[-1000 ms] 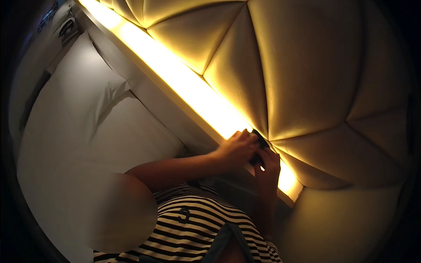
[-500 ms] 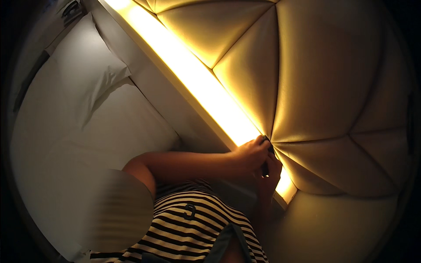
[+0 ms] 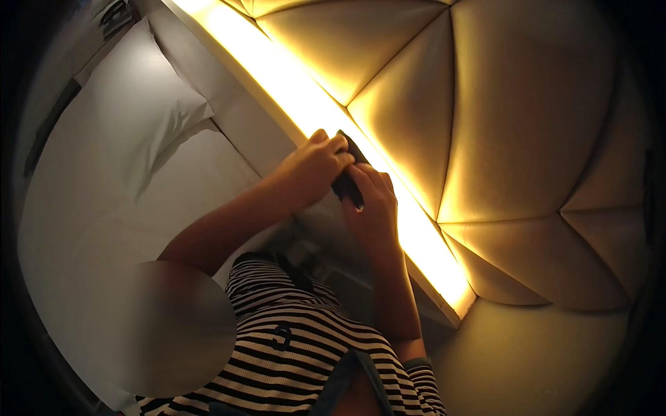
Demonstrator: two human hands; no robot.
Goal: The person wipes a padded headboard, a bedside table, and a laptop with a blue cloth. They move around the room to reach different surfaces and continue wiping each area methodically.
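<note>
A small dark, flat object (image 3: 354,150) lies between my two hands, in front of the glowing ledge; its exact kind cannot be made out. My left hand (image 3: 313,168) is closed on its upper left side, with bent fingers and the thumb near the top. From the lower right, my right hand (image 3: 374,201) grips the same object, its fingers curled over the edge. Both hands almost touch each other. Parts of the object are hidden behind the fingers.
A brightly lit ledge (image 3: 277,69) runs diagonally along a padded wall panel (image 3: 513,118). On the left is a bed with a white sheet (image 3: 76,229) and a white pillow (image 3: 132,90). A blurred round patch covers the lower left.
Both hands have moved up and to the left along the lit ledge with the dark object, away from the ledge's lower end. More of my right forearm shows.
</note>
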